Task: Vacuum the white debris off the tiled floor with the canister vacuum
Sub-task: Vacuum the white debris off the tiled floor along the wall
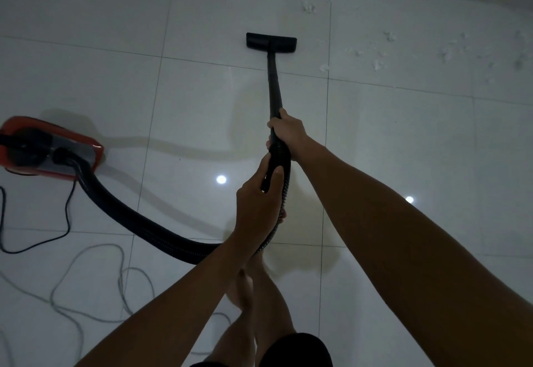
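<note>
While the white debris (pixel 383 49) lies scattered across the tiles at upper right, the floor nozzle (pixel 271 40) rests on bare tile to its left, apart from it. The right hand (pixel 288 132) grips the wand (pixel 273 86); the left hand (pixel 259 193) grips the hose (pixel 138 216) below. The red canister (pixel 49 147) sits far left. Judged from this, most debris remains uncollected.

floor (pixel 403 150): glossy pale tiles, dark grout | two ceiling-light reflections (pixel 221 179) | dim room
</note>
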